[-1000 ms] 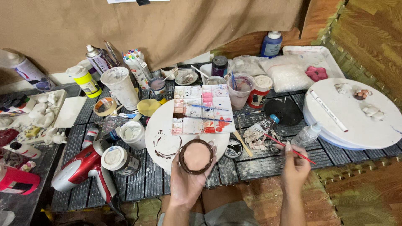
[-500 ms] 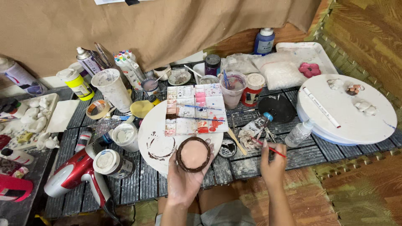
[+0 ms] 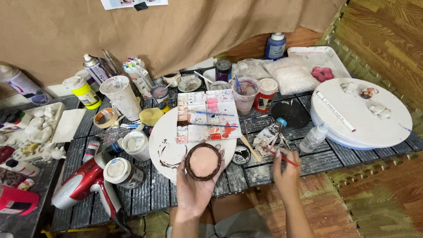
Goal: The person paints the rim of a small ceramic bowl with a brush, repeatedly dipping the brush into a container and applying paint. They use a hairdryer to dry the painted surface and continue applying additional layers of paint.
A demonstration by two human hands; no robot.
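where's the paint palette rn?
Head view, centre: the palette lies on the back half of the round white board, just beyond the brown-rimmed disc in the left hand, with a paint-water cup behind it to the right.

craft workspace | paint palette (image 3: 207, 115) | spray cans (image 3: 94, 68) | slatted floor mats (image 3: 282, 161)
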